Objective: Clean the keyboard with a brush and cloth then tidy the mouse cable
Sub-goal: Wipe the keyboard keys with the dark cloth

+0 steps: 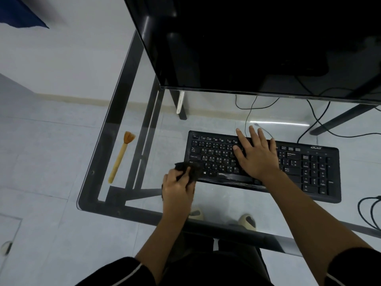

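clutching a crumpled dark cloth (192, 169), the left hand (178, 187) has its grip curled tight round the fabric and presses it on the near left corner of the black keyboard (309, 168). the right hand (255, 155) lies flat on the middle keys, grip spread, fingers straight and pointing far, forearm reaching in from the near right. the keyboard sits on a clear glass desk (119, 112) with a dark frame, near a glossy black monitor (247, 38). a brush (121, 156) with a pale wooden handle and fanned orange-brown bristles lies well left of the keyboard.
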